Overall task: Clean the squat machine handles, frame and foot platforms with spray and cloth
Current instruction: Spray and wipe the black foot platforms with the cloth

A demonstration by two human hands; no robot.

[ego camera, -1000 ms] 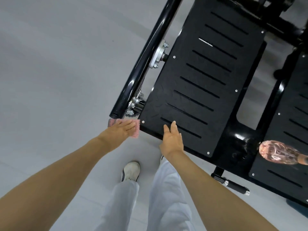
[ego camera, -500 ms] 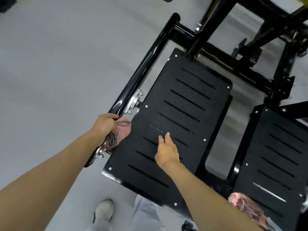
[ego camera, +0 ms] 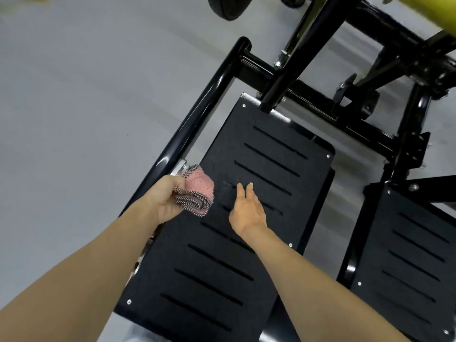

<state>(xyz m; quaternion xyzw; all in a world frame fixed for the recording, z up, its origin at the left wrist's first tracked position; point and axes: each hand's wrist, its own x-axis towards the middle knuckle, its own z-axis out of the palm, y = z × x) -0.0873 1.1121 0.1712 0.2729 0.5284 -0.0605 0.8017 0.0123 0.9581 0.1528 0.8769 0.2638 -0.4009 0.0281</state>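
My left hand (ego camera: pixel 164 197) grips a bunched pink cloth (ego camera: pixel 197 192) with a dark woven edge, held at the left edge of the left foot platform (ego camera: pixel 269 154). That platform is a black slotted plate. My right hand (ego camera: pixel 246 211) hovers over its middle with the fingers straight; I cannot tell whether it touches the plate. A glossy black frame tube (ego camera: pixel 197 119) runs along the platform's left side. The right foot platform (ego camera: pixel 414 255) lies at the right edge. No spray bottle is in view.
Black uprights and cross bars (ego camera: pixel 318 45) of the machine rise beyond the platforms. A round black pad (ego camera: pixel 229 6) shows at the top, and a yellow-green part (ego camera: pixel 429 11) at the top right. Grey floor (ego camera: pixel 86 107) spreads to the left.
My view has risen from the platform's near end toward the frame. My left hand went from pressing the cloth at the tube's end to holding it bunched by the platform. The pink bottle left view.
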